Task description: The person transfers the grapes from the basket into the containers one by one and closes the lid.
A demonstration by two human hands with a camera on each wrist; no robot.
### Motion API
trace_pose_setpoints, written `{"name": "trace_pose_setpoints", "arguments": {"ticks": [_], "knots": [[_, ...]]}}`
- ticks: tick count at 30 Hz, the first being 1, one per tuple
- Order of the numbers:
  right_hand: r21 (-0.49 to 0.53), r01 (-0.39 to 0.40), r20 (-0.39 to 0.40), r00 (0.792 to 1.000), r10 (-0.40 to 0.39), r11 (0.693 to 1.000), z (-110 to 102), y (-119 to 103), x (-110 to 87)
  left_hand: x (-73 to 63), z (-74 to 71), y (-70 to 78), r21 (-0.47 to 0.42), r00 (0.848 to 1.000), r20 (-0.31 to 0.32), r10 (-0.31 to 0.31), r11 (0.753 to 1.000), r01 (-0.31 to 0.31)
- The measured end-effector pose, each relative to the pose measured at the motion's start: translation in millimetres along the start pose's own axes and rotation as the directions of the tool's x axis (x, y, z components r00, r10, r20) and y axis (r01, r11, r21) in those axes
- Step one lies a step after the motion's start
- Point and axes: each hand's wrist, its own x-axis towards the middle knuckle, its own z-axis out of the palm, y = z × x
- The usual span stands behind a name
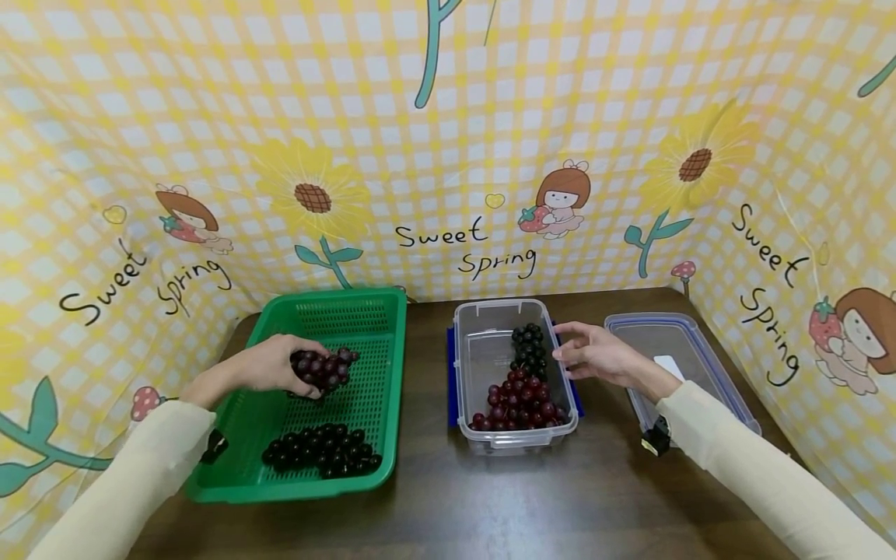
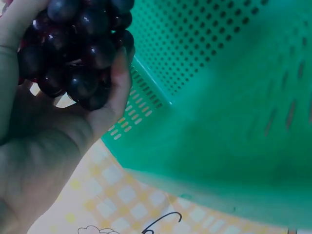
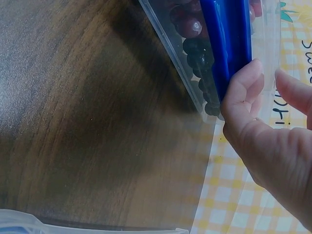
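Note:
My left hand [image 1: 269, 364] grips a bunch of dark red grapes [image 1: 327, 372], held over the green basket [image 1: 400, 373]. In the left wrist view, fingers and thumb curl round these grapes [image 2: 80, 80]. A bunch of black grapes [image 1: 322, 451] lies in the near part of the basket. My right hand [image 1: 602, 356] is at the right side of a clear plastic container [image 1: 483, 311], fingers touching its side by a blue latch flap [image 3: 229, 44], thumb apart from them. Red grapes [image 1: 521, 400] fill the container's near end, with black grapes [image 1: 530, 346] along its right side.
A clear lid [image 1: 651, 323] with a blue seal lies on the brown table [image 1: 490, 498] to the right of the container, partly under my right forearm. Another blue flap [image 1: 452, 381] hangs at the container's left side. A yellow checked cloth [image 1: 434, 171] rises behind and at both sides.

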Motion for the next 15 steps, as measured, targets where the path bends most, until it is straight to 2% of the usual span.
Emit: {"name": "trace_pose_setpoints", "arguments": {"ticks": [5, 15], "knots": [[0.004, -0.004, -0.004, 1.000, 0.004, 1.000, 0.1, -0.2, 0.5, 1.0, -0.1, 8.4, -0.074, 0.999, -0.035, 0.007, 0.997, -0.009], [-0.002, -0.008, -0.008, 1.000, 0.008, 1.000, 1.6, -2.0, -0.7, 9.7, 1.1, 30.4, -0.090, 0.998, -0.067, 0.018, 0.996, -0.024]]}}
